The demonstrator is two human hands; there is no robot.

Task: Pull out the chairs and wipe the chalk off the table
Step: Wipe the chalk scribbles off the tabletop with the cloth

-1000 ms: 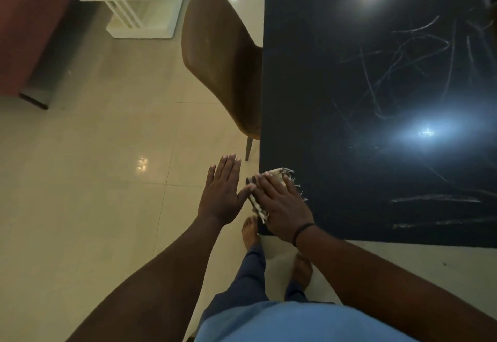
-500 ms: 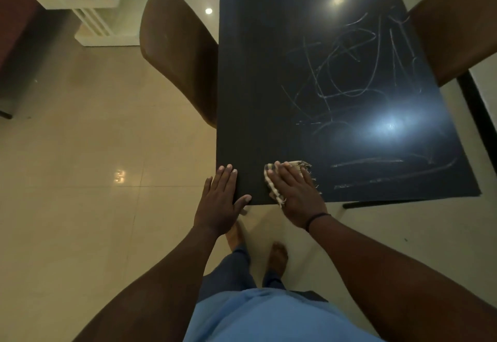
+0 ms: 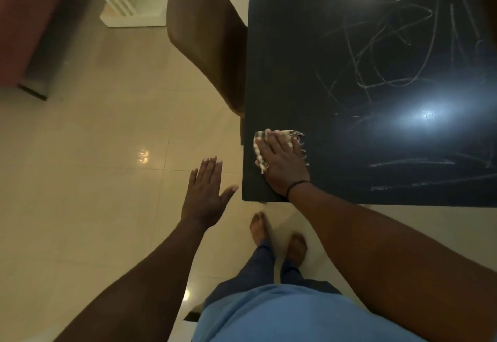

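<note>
table [image 3: 295, 45]: black top, chalk scribbles [image 3: 390, 53] well right of cloth
chair [image 3: 204, 37]: brown, tucked against left edge
left hand [image 3: 205, 196]: fingers straight, empty, off table
right hand [image 3: 285, 161]: flat fingers pressing cloth [image 3: 259, 153] near corner
step: wiping; next, sweep cloth rightward into chalk

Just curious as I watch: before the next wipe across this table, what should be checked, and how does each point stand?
1. Cloth flat under the right hand: ok.
2. Cloth on the black table: ok.
3. Chalk scribbles ahead, unwiped: ok.
4. Left hand off the table, open, out of the way: ok.
5. Brown chair pulled out: not ok, its seat sits tucked against the table edge.
6. Cloth damp: cannot tell.
</note>
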